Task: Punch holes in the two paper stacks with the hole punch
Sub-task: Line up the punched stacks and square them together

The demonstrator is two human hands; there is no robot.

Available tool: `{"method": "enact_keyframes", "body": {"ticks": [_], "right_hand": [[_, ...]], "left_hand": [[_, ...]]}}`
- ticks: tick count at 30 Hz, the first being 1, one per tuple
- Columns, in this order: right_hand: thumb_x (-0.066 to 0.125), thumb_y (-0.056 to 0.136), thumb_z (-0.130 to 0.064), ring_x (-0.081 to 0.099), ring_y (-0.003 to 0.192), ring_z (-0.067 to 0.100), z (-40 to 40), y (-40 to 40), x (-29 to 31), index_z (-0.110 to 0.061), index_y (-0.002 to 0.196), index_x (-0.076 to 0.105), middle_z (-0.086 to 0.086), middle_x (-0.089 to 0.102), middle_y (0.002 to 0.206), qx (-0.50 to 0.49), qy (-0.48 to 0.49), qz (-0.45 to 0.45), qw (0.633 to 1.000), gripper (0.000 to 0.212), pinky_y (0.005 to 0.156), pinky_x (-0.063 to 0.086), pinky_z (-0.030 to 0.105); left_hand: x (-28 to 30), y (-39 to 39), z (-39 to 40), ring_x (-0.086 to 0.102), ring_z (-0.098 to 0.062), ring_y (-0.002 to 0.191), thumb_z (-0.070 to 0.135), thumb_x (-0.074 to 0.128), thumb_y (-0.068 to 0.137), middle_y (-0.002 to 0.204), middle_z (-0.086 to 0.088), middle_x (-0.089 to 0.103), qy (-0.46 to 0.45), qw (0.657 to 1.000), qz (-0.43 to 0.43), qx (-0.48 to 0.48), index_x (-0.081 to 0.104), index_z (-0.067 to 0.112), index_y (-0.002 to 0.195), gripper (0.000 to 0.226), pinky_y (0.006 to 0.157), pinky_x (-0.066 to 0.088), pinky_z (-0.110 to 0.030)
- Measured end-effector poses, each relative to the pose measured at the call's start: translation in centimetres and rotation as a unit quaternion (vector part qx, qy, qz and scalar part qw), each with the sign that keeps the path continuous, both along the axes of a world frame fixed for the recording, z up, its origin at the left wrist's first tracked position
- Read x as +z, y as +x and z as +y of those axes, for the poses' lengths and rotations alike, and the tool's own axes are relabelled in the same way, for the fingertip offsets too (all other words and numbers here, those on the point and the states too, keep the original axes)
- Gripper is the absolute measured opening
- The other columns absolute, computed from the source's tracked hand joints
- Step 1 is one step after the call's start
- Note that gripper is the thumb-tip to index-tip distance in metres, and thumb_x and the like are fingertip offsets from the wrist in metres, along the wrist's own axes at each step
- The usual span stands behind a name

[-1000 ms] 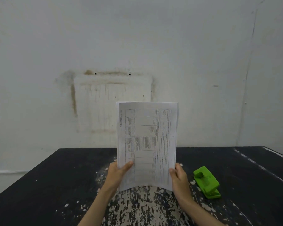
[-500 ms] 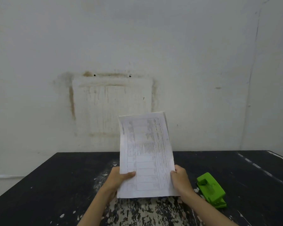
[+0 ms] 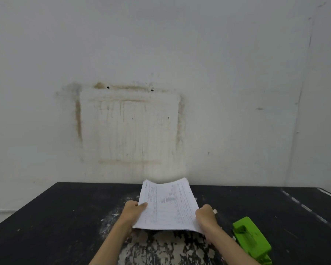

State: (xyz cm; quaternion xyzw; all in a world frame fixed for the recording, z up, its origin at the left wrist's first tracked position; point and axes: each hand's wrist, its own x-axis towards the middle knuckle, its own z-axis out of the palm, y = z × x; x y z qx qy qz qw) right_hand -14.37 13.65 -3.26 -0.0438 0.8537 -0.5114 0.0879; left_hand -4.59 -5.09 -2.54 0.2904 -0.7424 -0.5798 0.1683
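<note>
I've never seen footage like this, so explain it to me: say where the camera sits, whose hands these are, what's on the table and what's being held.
There is no machine here. The camera is worn on a person's head and looks forward and down. The left hand and right hand grip a stack of printed paper by its sides, tilted low over a black table with worn, flaking paint. A green hole punch sits on the table to the right, untouched. Behind is a stained white wall.
</note>
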Motion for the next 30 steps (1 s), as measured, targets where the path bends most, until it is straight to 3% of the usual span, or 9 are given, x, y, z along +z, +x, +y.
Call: {"method": "enact_keyframes", "body": {"ticks": [3, 6, 11, 14, 17, 20, 24, 27, 30], "right_hand": [[0.029, 0.093, -0.004, 0.041, 0.067, 0.009, -0.3, -0.8, -0.2, -0.01, 0.076, 0.04, 0.002, 0.044, 0.079, 0.015, 0.035, 0.01, 0.999, 0.021, 0.053, 0.032, 0.02], [0.031, 0.093, -0.005, 0.036, 0.061, 0.007, -0.6, -1.4, -0.3, -0.015, 0.066, 0.031, -0.002, 0.037, 0.072, 0.036, 0.083, 0.042, 0.995, 0.029, 0.049, 0.026, 0.019], [0.035, 0.094, -0.007, 0.038, 0.06, 0.003, -1.1, -2.0, -0.5, -0.019, 0.067, 0.031, -0.007, 0.038, 0.072, 0.061, 0.136, 0.086, 0.985, 0.031, 0.047, 0.026, 0.014], [0.038, 0.095, -0.007, 0.042, 0.062, 0.003, -1.5, -2.2, -0.8, -0.021, 0.065, 0.031, -0.008, 0.042, 0.075, 0.068, 0.15, 0.094, 0.982, 0.033, 0.046, 0.029, 0.011], [0.04, 0.093, -0.007, 0.048, 0.088, 0.012, -1.8, -2.1, -1.1, -0.02, 0.066, 0.032, 0.003, 0.047, 0.102, 0.058, 0.176, 0.103, 0.977, 0.032, 0.065, 0.036, 0.014], [0.041, 0.092, -0.007, 0.038, 0.117, 0.022, -1.8, -1.9, -1.3, -0.015, 0.082, 0.038, 0.01, 0.038, 0.124, 0.063, 0.207, 0.11, 0.97, 0.013, 0.079, 0.033, 0.021], [0.042, 0.093, -0.009, 0.033, 0.122, 0.022, -1.6, -1.5, -0.8, -0.015, 0.091, 0.038, 0.011, 0.034, 0.132, 0.091, 0.24, 0.124, 0.958, 0.008, 0.089, 0.037, 0.023], [0.038, 0.091, -0.006, 0.032, 0.124, 0.023, -1.0, -1.3, 0.3, -0.012, 0.099, 0.044, 0.012, 0.034, 0.134, 0.115, 0.251, 0.137, 0.951, 0.012, 0.097, 0.036, 0.028], [0.039, 0.09, -0.007, 0.038, 0.121, 0.022, 0.6, -1.3, 1.9, -0.007, 0.113, 0.052, 0.011, 0.039, 0.131, 0.121, 0.236, 0.177, 0.948, 0.026, 0.097, 0.038, 0.033]], "left_hand": [[-1.0, -1.2, -0.5, 0.037, -0.015, 0.052, 0.003, 0.044, 0.091, 0.06, -0.006, 0.038, -0.03, 0.999, -0.013, 0.039, 0.03, 0.015, 0.057, 0.039, 0.05, 0.027, -0.024], [-1.5, -1.8, -0.6, 0.038, -0.015, 0.054, 0.003, 0.045, 0.09, 0.061, -0.006, 0.039, -0.061, 0.998, -0.022, 0.023, 0.03, 0.015, 0.059, 0.037, 0.051, 0.028, -0.023], [-1.5, -2.6, -0.9, 0.045, -0.021, 0.072, 0.003, 0.046, 0.09, 0.077, -0.012, 0.047, -0.106, 0.993, -0.043, 0.016, 0.036, 0.012, 0.066, 0.028, 0.059, 0.033, -0.026], [-1.4, -2.8, -1.3, 0.045, -0.02, 0.069, 0.002, 0.047, 0.088, 0.073, -0.011, 0.047, -0.131, 0.989, -0.061, 0.016, 0.033, 0.012, 0.062, 0.032, 0.057, 0.033, -0.025], [-1.4, -2.8, -1.5, 0.036, -0.012, 0.054, 0.002, 0.052, 0.086, 0.06, -0.002, 0.038, -0.17, 0.982, -0.073, 0.021, 0.026, 0.015, 0.057, 0.04, 0.051, 0.027, -0.019], [-1.1, -2.5, -1.4, 0.034, -0.008, 0.054, 0.009, 0.055, 0.086, 0.063, 0.003, 0.038, -0.245, 0.964, -0.104, 0.03, 0.029, 0.016, 0.061, 0.037, 0.05, 0.029, -0.018], [-0.4, -1.7, -0.5, 0.051, -0.013, 0.077, 0.02, 0.053, 0.088, 0.092, 0.0, 0.053, -0.357, 0.919, -0.164, 0.033, 0.044, 0.014, 0.081, 0.013, 0.065, 0.039, -0.021], [-0.3, -1.2, -0.1, 0.056, -0.021, 0.1, 0.026, 0.052, 0.089, 0.114, -0.007, 0.052, -0.382, 0.908, -0.166, 0.036, 0.048, 0.01, 0.106, 0.024, 0.078, 0.045, -0.028], [0.2, -0.7, 0.1, 0.054, -0.017, 0.088, 0.029, 0.052, 0.089, 0.105, -0.004, 0.054, -0.396, 0.908, -0.134, 0.027, 0.044, 0.016, 0.091, 0.016, 0.071, 0.042, -0.026]]}}
